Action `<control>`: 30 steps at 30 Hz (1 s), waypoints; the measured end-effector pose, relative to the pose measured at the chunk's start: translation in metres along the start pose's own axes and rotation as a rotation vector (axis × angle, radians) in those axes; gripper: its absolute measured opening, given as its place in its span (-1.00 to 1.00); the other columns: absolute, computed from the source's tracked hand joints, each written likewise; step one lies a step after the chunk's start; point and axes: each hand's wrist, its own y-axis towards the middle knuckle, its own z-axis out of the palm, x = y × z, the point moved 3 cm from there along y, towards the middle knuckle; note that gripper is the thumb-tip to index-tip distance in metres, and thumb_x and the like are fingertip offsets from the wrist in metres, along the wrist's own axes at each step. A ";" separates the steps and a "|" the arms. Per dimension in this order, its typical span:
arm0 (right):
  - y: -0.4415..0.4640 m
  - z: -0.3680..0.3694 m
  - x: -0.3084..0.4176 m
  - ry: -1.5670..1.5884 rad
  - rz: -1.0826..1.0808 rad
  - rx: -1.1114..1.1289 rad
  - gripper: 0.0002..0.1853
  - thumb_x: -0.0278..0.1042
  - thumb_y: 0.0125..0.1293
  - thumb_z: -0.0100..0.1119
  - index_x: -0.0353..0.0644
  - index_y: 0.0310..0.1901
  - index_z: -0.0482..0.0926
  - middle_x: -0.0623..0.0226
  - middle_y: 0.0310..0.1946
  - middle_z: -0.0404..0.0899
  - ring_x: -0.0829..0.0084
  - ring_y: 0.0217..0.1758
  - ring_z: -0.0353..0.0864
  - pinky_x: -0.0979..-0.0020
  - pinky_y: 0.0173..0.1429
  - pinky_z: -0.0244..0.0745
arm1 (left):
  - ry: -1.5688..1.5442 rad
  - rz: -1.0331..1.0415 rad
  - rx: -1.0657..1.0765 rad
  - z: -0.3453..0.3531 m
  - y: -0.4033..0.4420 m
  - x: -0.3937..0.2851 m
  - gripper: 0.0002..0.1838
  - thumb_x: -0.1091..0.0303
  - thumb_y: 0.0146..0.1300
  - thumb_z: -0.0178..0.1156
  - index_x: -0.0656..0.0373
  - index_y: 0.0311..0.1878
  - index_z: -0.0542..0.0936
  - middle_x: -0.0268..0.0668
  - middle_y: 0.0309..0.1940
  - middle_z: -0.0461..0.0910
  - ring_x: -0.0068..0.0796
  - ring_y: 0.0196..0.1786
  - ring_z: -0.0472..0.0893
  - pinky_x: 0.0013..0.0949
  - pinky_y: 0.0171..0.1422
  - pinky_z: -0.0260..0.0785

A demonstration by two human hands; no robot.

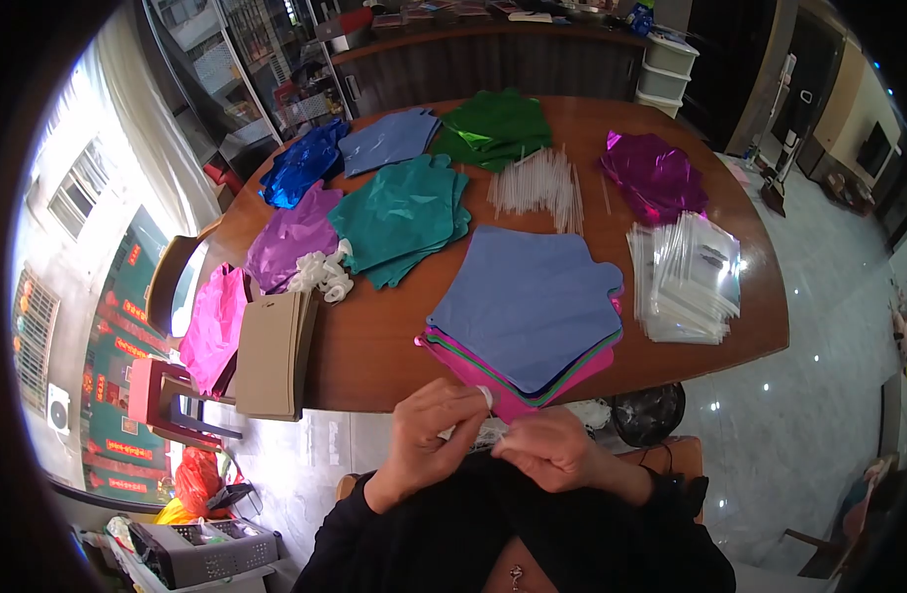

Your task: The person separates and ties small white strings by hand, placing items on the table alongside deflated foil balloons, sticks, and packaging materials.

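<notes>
Both hands are held together in front of my chest, just off the table's near edge. My left hand [436,435] is closed on a small white ribbon roll [487,397], of which only the edge shows. Close beside it, my right hand [550,450] is pinched; whatever lies between its fingertips is too small to make out. Just beyond the hands lies a stack of foil balloons [528,301], flat and uninflated, with a dull blue one on top and pink and green edges below. More white ribbon rolls [322,273] sit in a pile to the left.
Flat balloons in teal [399,217], green [495,128], purple [654,176] and other colours lie around the wooden table [374,346]. Clear straws [537,188] are near the middle, clear plastic bags [683,282] at right, brown cardboard sheets [268,356] at left. A chair [172,282] stands left.
</notes>
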 end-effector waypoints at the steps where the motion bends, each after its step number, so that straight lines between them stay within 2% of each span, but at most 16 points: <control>1: -0.001 -0.004 -0.001 -0.021 0.014 -0.055 -0.95 -0.63 0.25 0.27 -0.28 -0.29 0.64 0.32 -0.51 0.51 0.35 -0.56 0.34 0.39 -0.42 0.26 | 0.007 -0.034 0.082 0.001 0.001 -0.001 -0.70 0.75 0.09 0.21 0.38 -0.11 0.74 -0.06 -0.17 0.77 -0.37 -0.35 0.57 -0.43 -0.17 0.42; 4: -0.004 -0.010 -0.006 -0.071 0.053 -0.210 -0.95 -0.62 0.24 0.28 -0.28 -0.28 0.64 0.32 -0.50 0.50 0.35 -0.56 0.32 0.39 -0.42 0.25 | 0.036 -0.141 0.316 0.002 -0.002 -0.005 -0.69 0.76 0.08 0.21 0.39 -0.09 0.73 -0.07 -0.18 0.76 -0.40 -0.36 0.55 -0.44 -0.17 0.41; 5: -0.003 -0.009 -0.006 -0.067 0.052 -0.207 -0.95 -0.62 0.24 0.28 -0.28 -0.28 0.64 0.32 -0.50 0.50 0.35 -0.56 0.32 0.39 -0.42 0.25 | 0.038 -0.144 0.313 -0.001 -0.003 -0.004 -0.69 0.76 0.08 0.21 0.39 -0.09 0.73 -0.07 -0.18 0.76 -0.40 -0.36 0.55 -0.44 -0.17 0.41; 9: 0.000 -0.006 -0.007 -0.064 0.030 -0.214 -0.96 -0.61 0.23 0.30 -0.28 -0.30 0.64 0.33 -0.53 0.48 0.36 -0.58 0.29 0.40 -0.43 0.24 | -0.522 -0.208 0.507 -0.005 -0.010 -0.001 -0.71 0.70 0.14 0.24 0.31 -0.05 0.69 -0.24 -0.19 0.71 -0.49 -0.32 0.51 -0.44 -0.24 0.37; 10: 0.000 -0.005 -0.007 -0.064 0.032 -0.214 -0.96 -0.61 0.23 0.30 -0.28 -0.30 0.64 0.33 -0.53 0.48 0.36 -0.58 0.29 0.40 -0.43 0.24 | -0.524 -0.209 0.507 -0.004 -0.010 -0.003 -0.71 0.70 0.14 0.24 0.31 -0.05 0.69 -0.24 -0.19 0.71 -0.49 -0.32 0.51 -0.44 -0.24 0.37; 14: -0.001 0.004 -0.012 0.003 0.088 -0.048 -0.96 -0.60 0.23 0.30 -0.27 -0.33 0.63 0.34 -0.54 0.47 0.37 -0.58 0.29 0.40 -0.42 0.24 | -1.095 -0.327 0.116 -0.005 -0.006 -0.014 -0.78 0.69 0.17 0.22 0.31 -0.11 0.67 -0.25 -0.22 0.69 -0.48 -0.31 0.52 -0.46 -0.24 0.35; 15: -0.001 0.004 -0.011 0.005 0.087 -0.045 -0.96 -0.60 0.23 0.30 -0.27 -0.33 0.63 0.34 -0.54 0.47 0.37 -0.58 0.29 0.40 -0.42 0.24 | -1.094 -0.326 0.113 -0.005 -0.005 -0.014 -0.78 0.69 0.17 0.22 0.31 -0.11 0.67 -0.25 -0.22 0.69 -0.48 -0.31 0.52 -0.46 -0.24 0.35; 19: -0.004 0.001 -0.004 -0.017 0.016 -0.072 -0.96 -0.60 0.23 0.28 -0.26 -0.32 0.63 0.35 -0.54 0.46 0.37 -0.57 0.28 0.39 -0.43 0.22 | -0.022 -0.162 -0.103 -0.015 0.001 -0.013 -0.82 0.66 0.24 0.23 0.33 -0.09 0.66 -0.22 -0.15 0.69 -0.47 -0.31 0.52 -0.46 -0.24 0.37; 20: -0.004 -0.001 -0.003 -0.013 0.015 -0.068 -0.96 -0.60 0.23 0.28 -0.26 -0.32 0.63 0.35 -0.54 0.46 0.37 -0.57 0.28 0.39 -0.43 0.22 | -0.019 -0.165 -0.107 -0.016 0.001 -0.012 -0.82 0.66 0.24 0.23 0.33 -0.09 0.66 -0.22 -0.15 0.69 -0.47 -0.31 0.52 -0.46 -0.24 0.37; 24: -0.008 -0.013 -0.002 -0.028 0.080 -0.250 -0.96 -0.61 0.23 0.27 -0.25 -0.32 0.63 0.33 -0.53 0.47 0.34 -0.58 0.30 0.38 -0.43 0.22 | 0.130 -0.019 0.345 -0.006 -0.003 -0.005 -0.73 0.67 0.25 0.21 0.34 0.01 0.67 -0.19 -0.06 0.67 -0.45 -0.29 0.56 -0.46 -0.21 0.38; 25: -0.007 -0.012 -0.001 -0.027 0.078 -0.247 -0.96 -0.61 0.23 0.27 -0.25 -0.32 0.63 0.33 -0.53 0.47 0.34 -0.58 0.30 0.38 -0.43 0.22 | 0.132 -0.018 0.342 -0.008 -0.003 -0.003 -0.73 0.67 0.25 0.21 0.34 0.01 0.67 -0.19 -0.06 0.67 -0.45 -0.29 0.56 -0.46 -0.21 0.38; 29: -0.006 -0.011 -0.003 -0.043 0.175 -0.269 -0.95 -0.62 0.22 0.25 -0.26 -0.34 0.63 0.31 -0.53 0.50 0.35 -0.59 0.29 0.39 -0.43 0.23 | -0.495 -0.106 0.550 -0.011 -0.009 -0.001 -0.71 0.68 0.20 0.21 0.34 0.01 0.65 -0.17 -0.07 0.68 -0.39 -0.26 0.60 -0.43 -0.17 0.41; 30: -0.005 -0.010 -0.003 -0.044 0.174 -0.269 -0.95 -0.62 0.22 0.25 -0.26 -0.34 0.63 0.31 -0.53 0.50 0.35 -0.59 0.29 0.39 -0.43 0.23 | -0.494 -0.104 0.550 -0.011 -0.009 -0.002 -0.71 0.68 0.20 0.21 0.34 0.01 0.65 -0.17 -0.07 0.68 -0.39 -0.26 0.60 -0.43 -0.17 0.41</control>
